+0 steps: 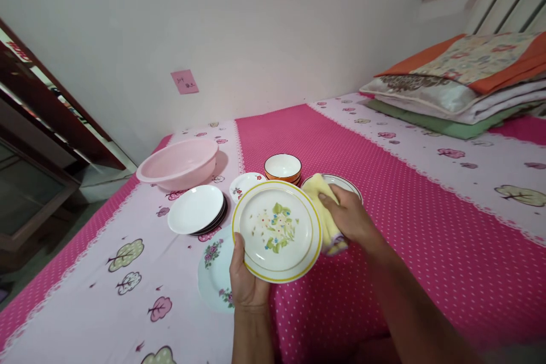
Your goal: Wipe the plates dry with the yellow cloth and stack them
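I see my left hand point(245, 281) clamped on the lower-left rim of the round white yellow-rimmed floral ceramic plate point(276, 230), held tilted above the pink dotted bed point(426, 239). My right hand point(352, 219), closed around a folded yellow cloth point(324, 210), sits against the plate's right edge.

Bed point(426, 210) w/ pink basin point(177, 162), plate stack point(196, 209), bowl point(282, 166), quilts point(460, 91).

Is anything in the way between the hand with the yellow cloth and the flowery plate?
Nothing visible. The right hand holds the yellow cloth right beside the flowery plate at its right rim; the left hand grips its lower edge.
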Tool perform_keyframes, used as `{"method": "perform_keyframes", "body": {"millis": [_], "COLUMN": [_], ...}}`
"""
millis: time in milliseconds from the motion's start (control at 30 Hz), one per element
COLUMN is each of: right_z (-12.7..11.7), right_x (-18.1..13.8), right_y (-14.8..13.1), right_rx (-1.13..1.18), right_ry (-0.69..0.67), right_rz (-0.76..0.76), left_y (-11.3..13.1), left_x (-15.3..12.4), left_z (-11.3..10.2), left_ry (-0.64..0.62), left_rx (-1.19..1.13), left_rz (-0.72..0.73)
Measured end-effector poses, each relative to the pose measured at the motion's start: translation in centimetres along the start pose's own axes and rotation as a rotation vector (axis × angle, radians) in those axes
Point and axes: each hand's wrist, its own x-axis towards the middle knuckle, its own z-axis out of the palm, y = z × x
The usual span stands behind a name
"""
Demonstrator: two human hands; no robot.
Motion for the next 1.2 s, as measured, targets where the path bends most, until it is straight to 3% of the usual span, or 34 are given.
{"method": "perform_keyframes", "body": {"millis": [200,300,400,533,667,767,833,900,1067,1200], "right_z": [1.5,2.0,2.1,1.7,2.0,3.0,3.8,4.6,6.3,6.1], "right_x": [-1.6,-1.9,-1.8,-1.8,-3.0,-4.3,-5.2,-6.1,-8.2,-8.6], "right_y": [-1.5,-1.9,-2.0,-2.9,-4.7,-5.9,-6.4,-7.0,-8.4,-9.0], "right_rx": [0.658,0.688,0.655,0.513,0.098,-0.194,-0.302,-0.4,-0.579,-0.492], "right_ry": [-0.385,-0.526,-0.515,-0.365,-0.142,-0.012,-0.06,-0.177,-0.319,-0.461], "right_rz": [0.219,0.242,0.228,0.117,-0.151,-0.466,-0.668,-0.773,-0.852,-0.746], "left_y": [0.3,0.4,0.3,0.0,0.3,0.9,1.3,1.8,3.4,4.0], "left_x": [-0.4,-0.4,-0.2,0.4,0.1,-1.3,-2.4,-3.2,-3.2,-2.2], "left_z": [1.3,1.8,2.0,1.3,1.5,3.6,5.5,6.9,6.8,5.0], "left_ry": [0.107,0.133,0.153,0.244,0.434,0.332,0.183,0.138,0.242,0.322], "left_rx": [0.04,0.057,0.141,0.441,0.792,0.747,0.591,0.4,0.11,0.094], "left_rz": [0.016,0.008,-0.003,0.13,0.413,0.392,0.239,0.144,0.143,0.036]}}
